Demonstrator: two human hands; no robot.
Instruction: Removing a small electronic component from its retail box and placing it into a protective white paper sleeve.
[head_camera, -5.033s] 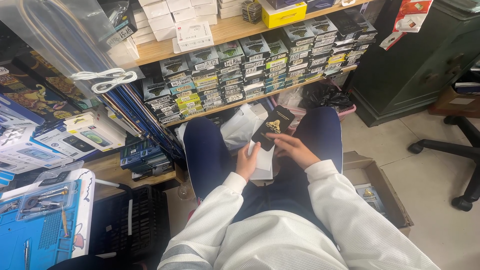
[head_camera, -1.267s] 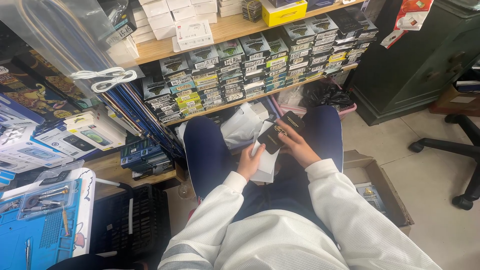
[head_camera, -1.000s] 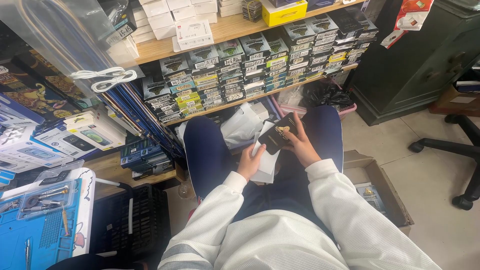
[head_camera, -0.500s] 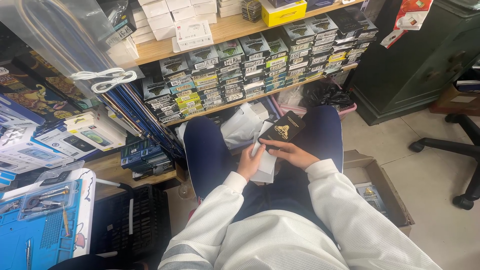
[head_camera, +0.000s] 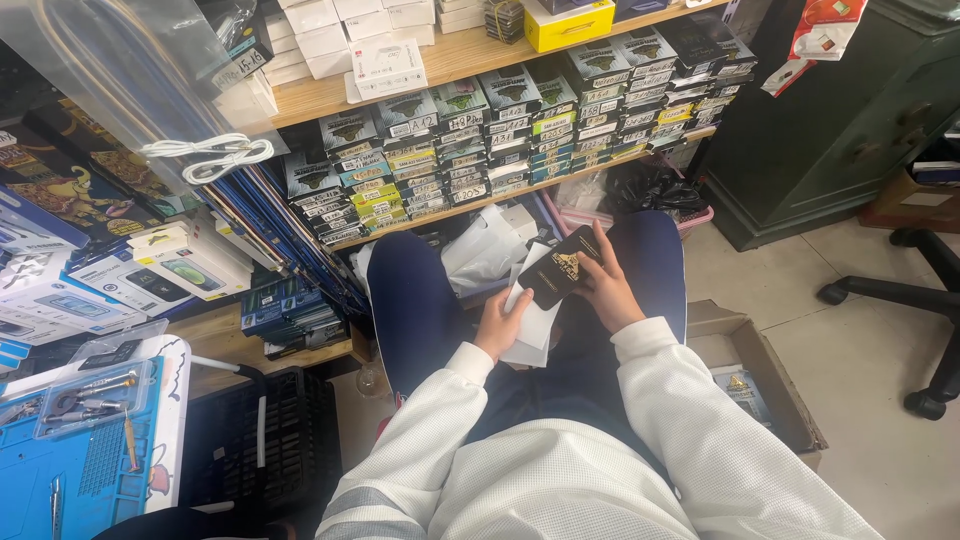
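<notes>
Person seated, right hand (head_camera: 607, 290) gripping small black packet (head_camera: 562, 268) with gold emblem above the lap, left hand (head_camera: 502, 322) at its 8 o'clock pinching white sheets (head_camera: 532, 325), stacked boxes on shelf (head_camera: 500, 195) at 12 o'clock, cardboard box (head_camera: 760, 365) at 4 o'clock

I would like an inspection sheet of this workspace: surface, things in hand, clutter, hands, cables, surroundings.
Surface: no table under the hands; the work is done over the lap, between the knees in dark blue trousers.
Things in hand: a flat black box with a gold emblem, above a white flat packet.
Clutter: a white plastic bag by the knees; an open cardboard box on the floor.
Hands: right hand grips the black box; left hand holds the white packet.
Cables: white cables coiled in a clear bag.
Surroundings: wooden shelves stacked with small boxes; blue work mat with tools; office chair base.
</notes>
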